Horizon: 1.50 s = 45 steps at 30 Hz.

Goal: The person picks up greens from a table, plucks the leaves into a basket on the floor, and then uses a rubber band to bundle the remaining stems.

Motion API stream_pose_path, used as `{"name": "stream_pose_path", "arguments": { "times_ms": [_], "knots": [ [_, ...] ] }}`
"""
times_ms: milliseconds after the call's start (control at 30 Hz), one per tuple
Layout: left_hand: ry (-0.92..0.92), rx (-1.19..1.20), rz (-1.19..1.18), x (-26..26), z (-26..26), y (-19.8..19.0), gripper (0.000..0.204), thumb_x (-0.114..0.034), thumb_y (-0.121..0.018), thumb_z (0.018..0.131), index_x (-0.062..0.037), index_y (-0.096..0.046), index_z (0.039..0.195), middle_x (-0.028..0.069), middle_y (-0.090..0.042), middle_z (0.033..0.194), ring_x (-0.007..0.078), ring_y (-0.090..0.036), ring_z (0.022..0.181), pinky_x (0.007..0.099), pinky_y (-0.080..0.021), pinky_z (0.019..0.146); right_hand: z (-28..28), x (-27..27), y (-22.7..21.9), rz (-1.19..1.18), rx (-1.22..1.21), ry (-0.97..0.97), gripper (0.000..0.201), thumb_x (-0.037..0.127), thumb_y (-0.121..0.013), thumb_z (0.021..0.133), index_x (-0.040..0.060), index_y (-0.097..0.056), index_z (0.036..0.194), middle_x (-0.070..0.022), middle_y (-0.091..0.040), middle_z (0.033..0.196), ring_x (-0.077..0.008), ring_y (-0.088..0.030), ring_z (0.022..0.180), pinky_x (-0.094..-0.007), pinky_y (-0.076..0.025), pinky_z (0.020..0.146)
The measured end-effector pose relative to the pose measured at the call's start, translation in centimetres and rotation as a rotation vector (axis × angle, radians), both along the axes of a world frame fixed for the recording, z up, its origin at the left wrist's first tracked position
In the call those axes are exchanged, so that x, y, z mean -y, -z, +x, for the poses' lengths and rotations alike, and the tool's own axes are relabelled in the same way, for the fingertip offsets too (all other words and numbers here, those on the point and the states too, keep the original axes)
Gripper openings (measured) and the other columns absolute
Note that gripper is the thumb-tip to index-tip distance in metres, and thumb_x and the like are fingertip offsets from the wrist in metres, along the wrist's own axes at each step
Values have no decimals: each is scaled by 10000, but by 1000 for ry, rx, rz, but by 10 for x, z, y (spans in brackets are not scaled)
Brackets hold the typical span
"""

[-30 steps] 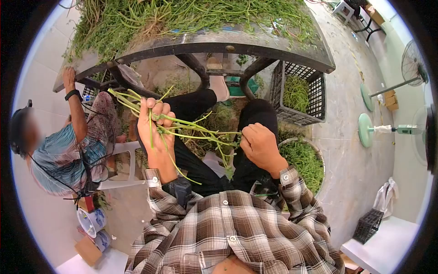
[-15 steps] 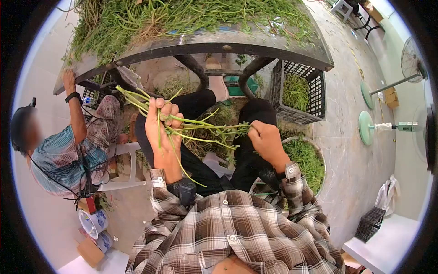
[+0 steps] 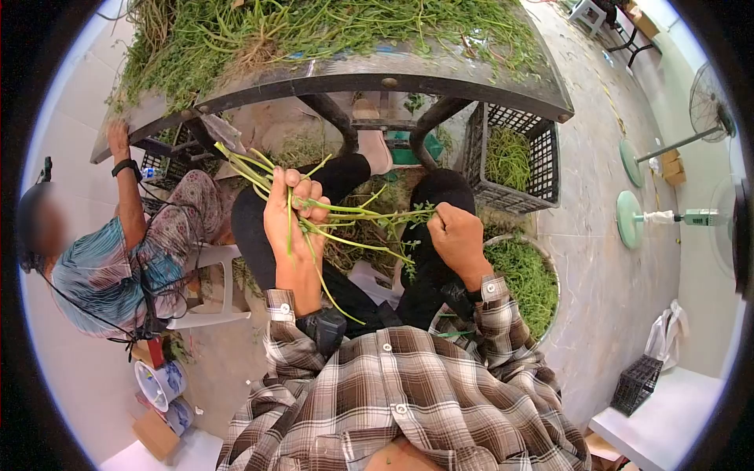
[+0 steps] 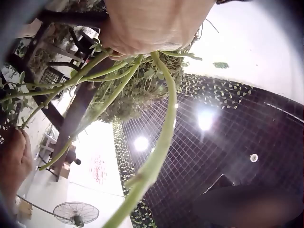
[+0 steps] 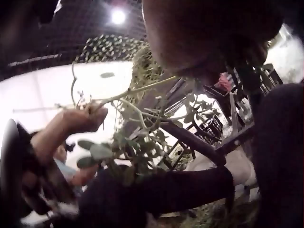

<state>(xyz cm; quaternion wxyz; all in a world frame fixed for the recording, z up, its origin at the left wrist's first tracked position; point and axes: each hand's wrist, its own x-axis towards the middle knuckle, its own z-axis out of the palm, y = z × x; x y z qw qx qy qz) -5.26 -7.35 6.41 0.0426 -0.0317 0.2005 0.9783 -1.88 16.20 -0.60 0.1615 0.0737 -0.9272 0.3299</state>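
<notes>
My left hand (image 3: 297,224) grips a small bunch of long green plant stems (image 3: 349,210) in curled fingers, raised above my lap. Bare, thicker stem ends stick out past its thumb side to the upper left, and one thin stem droops toward the sleeve. My right hand (image 3: 457,245) pinches the leafy tip of one stem, thumb and curled forefinger together. Small rounded leaves (image 5: 128,154) hang between the hands in the right wrist view. In the left wrist view, a thick stem (image 4: 161,142) runs close past the camera, and the right hand (image 4: 15,164) appears at the left edge.
Ahead stands a table (image 3: 345,77) heaped with loose greens (image 3: 330,31). A black crate (image 3: 542,165) of stems and a round basket (image 3: 556,294) of leafy greens stand at right. Another person (image 3: 110,259) sits at left, one hand on the table edge. Fans (image 3: 711,102) stand far right.
My left hand has shifted right and slightly down with its bunch. The right hand has moved slightly right and up, still at the stem tips. The seated person's head has turned a little.
</notes>
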Motion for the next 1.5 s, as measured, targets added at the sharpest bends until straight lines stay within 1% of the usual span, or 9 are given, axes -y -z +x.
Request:
{"name": "stream_pose_path", "arguments": {
  "times_ms": [133,200,500,633,700,933,1133,1267,1500],
  "knots": [
    [-12,17,-5,0,1,2,295,-281,-376,968,-78,-468,774,-13,-384,544,83,-315,470,222,-253,412,-3,-2,0,-65,119,18,174,121,-515,770,14,-484,636,-171,-496,580,-326,-490,507,-401,-395,494],
    [-17,26,-4,-1,1,2,293,-280,-379,967,-79,-466,773,-14,-380,542,83,-314,469,222,-252,412,-6,-5,-1,-413,239,-7,192,137,-507,777,0,-518,644,-152,-442,527,-259,-447,445,-359,-375,471],
    [3,57,17,-7,1,5,284,-273,-382,965,-82,-456,769,-16,-371,538,87,-319,478,224,-249,411,-8,-13,-4,-1100,608,51,193,127,-495,762,32,-516,596,25,-390,503,-56,-280,445,-243,-221,425],
    [-5,72,10,-7,1,5,281,-269,-386,964,-83,-458,767,-16,-370,532,85,-321,470,220,-247,404,-9,-12,1,-988,603,65,196,134,-495,771,15,-520,618,-34,-414,484,-116,-336,421,-274,-281,423],
    [-9,80,1,-8,1,4,280,-268,-389,963,-85,-459,763,-17,-370,529,84,-320,465,219,-247,402,-5,-6,-3,-381,155,57,196,138,-491,779,-5,-514,648,-130,-476,521,-239,-431,433,-343,-358,455],
    [-124,25,-90,17,-1,-1,285,-279,-403,953,-83,-463,755,-21,-365,549,75,-312,483,212,-256,393,-4,-40,18,-213,220,207,208,161,-473,786,-29,-514,712,-236,-511,654,-401,-512,611,-425,-404,569],
    [-109,-104,70,43,-2,5,282,-243,-366,966,-42,-471,797,16,-391,594,100,-326,514,233,-266,432,9,-65,17,-565,327,191,221,157,-468,831,-13,-536,707,-44,-457,583,-123,-396,546,-288,-333,518],
    [-106,-23,45,24,0,4,290,-265,-381,963,-60,-471,777,-1,-383,560,92,-325,491,225,-261,419,10,-42,-7,-870,499,148,222,162,-502,853,-1,-558,714,30,-426,591,-57,-359,553,-242,-293,505],
    [-42,-88,91,28,0,8,295,-254,-356,972,-44,-472,801,17,-398,585,102,-324,500,238,-271,435,14,-3,-59,-727,530,-159,178,138,-536,836,-21,-615,851,-28,-590,727,-77,-513,678,-240,-417,620]
  ]
}}
